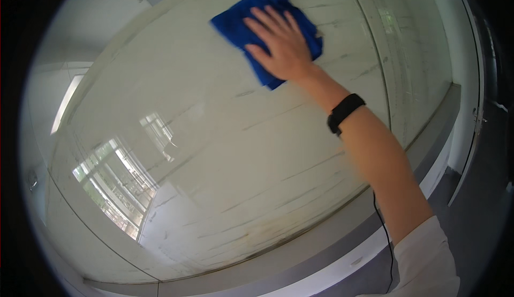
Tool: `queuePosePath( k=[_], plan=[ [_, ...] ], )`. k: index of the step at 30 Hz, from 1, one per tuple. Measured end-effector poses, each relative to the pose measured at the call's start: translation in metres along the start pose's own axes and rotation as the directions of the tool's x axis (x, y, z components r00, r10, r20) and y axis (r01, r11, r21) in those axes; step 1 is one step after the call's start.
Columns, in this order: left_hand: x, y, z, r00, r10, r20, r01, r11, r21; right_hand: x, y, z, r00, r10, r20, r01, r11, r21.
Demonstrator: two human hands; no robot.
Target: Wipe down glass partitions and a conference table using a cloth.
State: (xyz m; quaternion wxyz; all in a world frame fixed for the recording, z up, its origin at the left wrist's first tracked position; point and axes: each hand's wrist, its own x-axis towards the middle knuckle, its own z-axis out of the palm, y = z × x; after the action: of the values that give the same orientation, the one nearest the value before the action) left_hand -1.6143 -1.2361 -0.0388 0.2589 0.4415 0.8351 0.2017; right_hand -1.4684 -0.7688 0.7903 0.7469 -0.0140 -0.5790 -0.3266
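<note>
My right hand (pixel 281 46) lies flat with its fingers spread, pressing a blue cloth (pixel 229 20) against a glossy pale whiteboard (pixel 225 144). The cloth spreads out around the fingers, its left corner and lower edge showing past the palm. Grey streaks and smudges mark the board, and a brownish stain (pixel 253 230) sits near its lower edge. A black wristband (pixel 347 112) circles my right wrist. My left hand is out of view.
A grey ledge (pixel 313 257) runs along the board's bottom. A thin black cable (pixel 388 236) hangs beside my right forearm. Vertical seams (pixel 379 56) divide the board into panels. At far right stands a door with a metal handle (pixel 478 120). Windows reflect in the board.
</note>
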Motion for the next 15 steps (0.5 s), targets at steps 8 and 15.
queuePosePath(
  k=[8,15],
  plan=[
    [-0.185,-0.286,0.011,0.947,0.054,-0.317,-0.104,0.984,-0.141,-0.065,-0.157,-0.123,0.966,0.256,0.022,-0.248,0.952,-0.177],
    [-0.323,-0.444,0.046,0.912,-0.404,-0.066,0.359,0.867,-0.346,-0.184,-0.313,-0.171,0.788,0.615,0.026,-0.589,0.765,-0.263]
  ],
)
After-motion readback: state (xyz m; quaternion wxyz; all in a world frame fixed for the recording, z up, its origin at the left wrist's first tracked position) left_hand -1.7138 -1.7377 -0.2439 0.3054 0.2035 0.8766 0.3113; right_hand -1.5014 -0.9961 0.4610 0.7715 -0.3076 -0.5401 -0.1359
